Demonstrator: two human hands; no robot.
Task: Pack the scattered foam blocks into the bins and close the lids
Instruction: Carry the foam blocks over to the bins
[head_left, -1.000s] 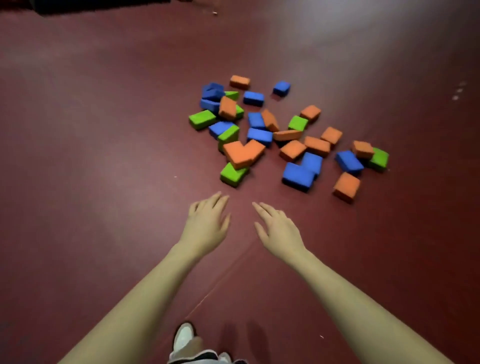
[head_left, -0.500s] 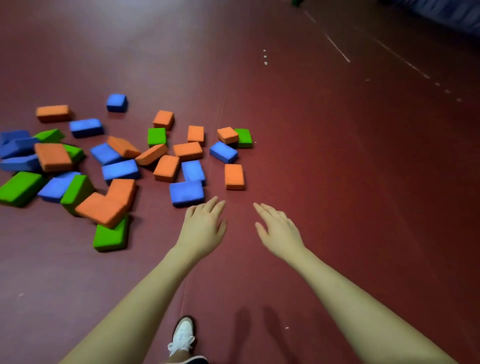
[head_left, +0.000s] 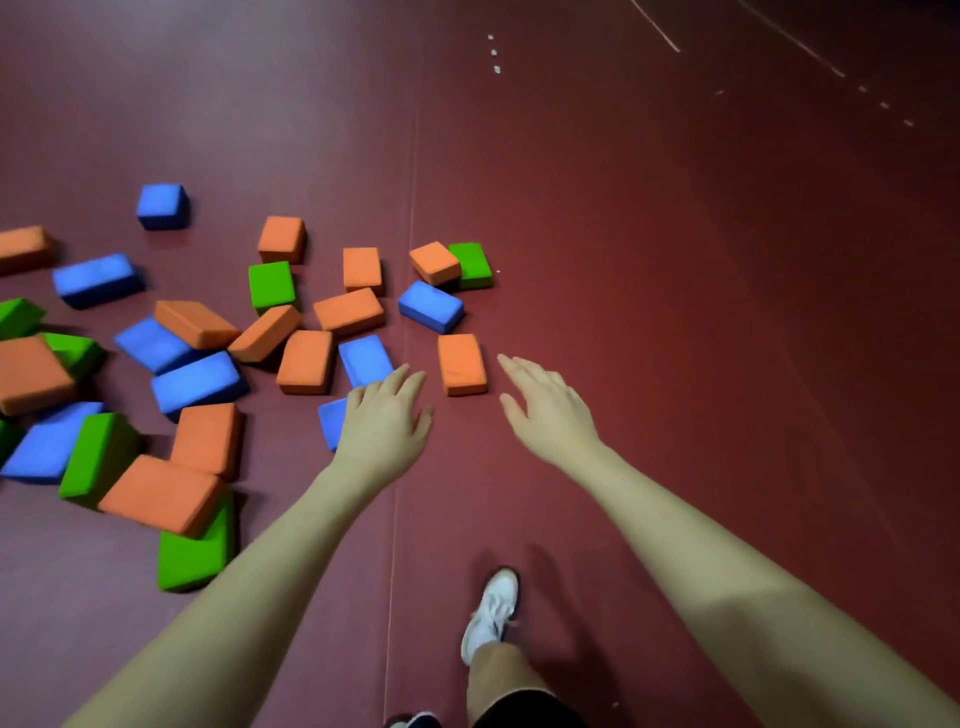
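Several orange, blue and green foam blocks lie scattered on the dark red floor, filling the left half of the head view. An orange block (head_left: 462, 363) lies between my two hands. My left hand (head_left: 387, 421) hovers open with fingers spread, covering most of a blue block (head_left: 331, 423). My right hand (head_left: 545, 408) is open too, just right of the orange block, holding nothing. Beyond them lie a blue block (head_left: 431, 306) and a green block (head_left: 471, 265) with an orange one (head_left: 434, 263) leaning on it. No bin is in view.
A floor seam (head_left: 410, 218) runs from far to near between my arms. My foot in a white shoe (head_left: 492, 613) stands on the floor below my right forearm. White marks (head_left: 493, 52) dot the far floor. The right half shows only red floor.
The view has swung right and closer, so the blocks slid left and grew larger. Both open hands now reach down beside the nearest orange and blue blocks.
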